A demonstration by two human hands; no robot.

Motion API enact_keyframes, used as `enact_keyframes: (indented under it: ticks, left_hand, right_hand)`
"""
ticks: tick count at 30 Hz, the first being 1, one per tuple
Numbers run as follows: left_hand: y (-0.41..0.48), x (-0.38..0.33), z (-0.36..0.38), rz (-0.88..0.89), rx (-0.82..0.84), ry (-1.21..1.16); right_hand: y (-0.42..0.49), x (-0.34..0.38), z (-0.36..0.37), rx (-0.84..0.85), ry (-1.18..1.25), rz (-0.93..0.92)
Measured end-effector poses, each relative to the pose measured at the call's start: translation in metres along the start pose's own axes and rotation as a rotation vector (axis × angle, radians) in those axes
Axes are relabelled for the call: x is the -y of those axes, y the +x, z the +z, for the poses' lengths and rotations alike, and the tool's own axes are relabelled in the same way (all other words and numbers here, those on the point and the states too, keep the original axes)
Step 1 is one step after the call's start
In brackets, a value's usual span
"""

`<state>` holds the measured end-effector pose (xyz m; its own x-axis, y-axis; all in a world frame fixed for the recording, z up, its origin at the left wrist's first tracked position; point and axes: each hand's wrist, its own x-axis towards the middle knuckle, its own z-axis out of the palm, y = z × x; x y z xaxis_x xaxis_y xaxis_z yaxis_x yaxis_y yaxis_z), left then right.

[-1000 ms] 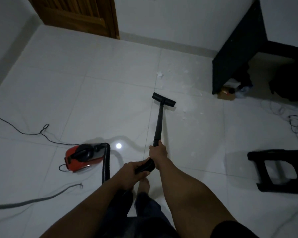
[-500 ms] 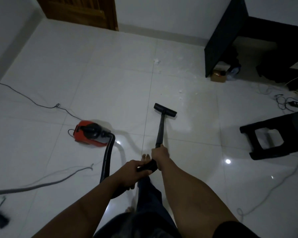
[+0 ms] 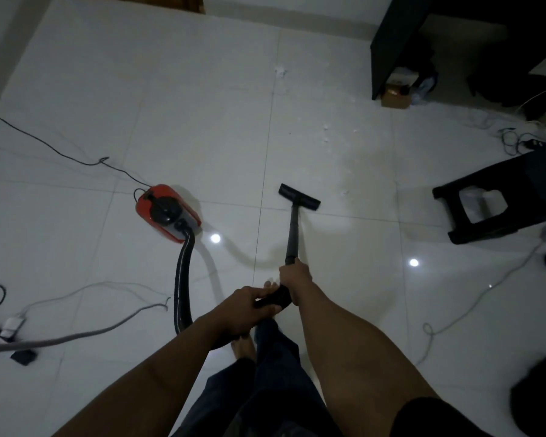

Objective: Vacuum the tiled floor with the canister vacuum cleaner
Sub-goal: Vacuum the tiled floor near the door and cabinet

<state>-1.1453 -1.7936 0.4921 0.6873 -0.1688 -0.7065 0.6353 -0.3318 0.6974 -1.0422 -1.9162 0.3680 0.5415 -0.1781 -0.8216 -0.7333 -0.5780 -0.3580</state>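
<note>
The person holds the black wand [image 3: 293, 231] with both hands. The right hand [image 3: 295, 277] is wrapped round the tube's upper end, the forward grip, probably for steering and pushing. The left hand [image 3: 245, 305] is curled round the bent handle just behind it, probably to carry the weight where the hose [image 3: 183, 279] joins.

The floor nozzle [image 3: 299, 197] lies flat on the tiled floor [image 3: 171, 105], beside a crossing of grout lines. It points toward the white crumbs [image 3: 327, 134] scattered further on, toward the far wall, so that patch looks not yet cleaned.

The red canister vacuum [image 3: 167, 212] sits left of the wand, well apart, and its hose curves back to the handle with slack to spare. Its power cord [image 3: 76, 159] trails toward the floor's left edge. A black stool [image 3: 486, 200] stands near the right edge, away from the nozzle's line.
</note>
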Motion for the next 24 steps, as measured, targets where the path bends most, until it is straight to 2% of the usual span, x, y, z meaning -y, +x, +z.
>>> enact_keyframes:
  ticks: [12,24]
  left_hand:
    - [0.058,-0.007,0.034,-0.009,0.034,0.002]
    - [0.15,-0.093,0.025,-0.015,-0.046,-0.031]
  right_hand:
    - [0.055,-0.012,-0.037,0.013,-0.015,-0.034]
    - [0.138,0.069,-0.105,0.067,-0.127,-0.11]
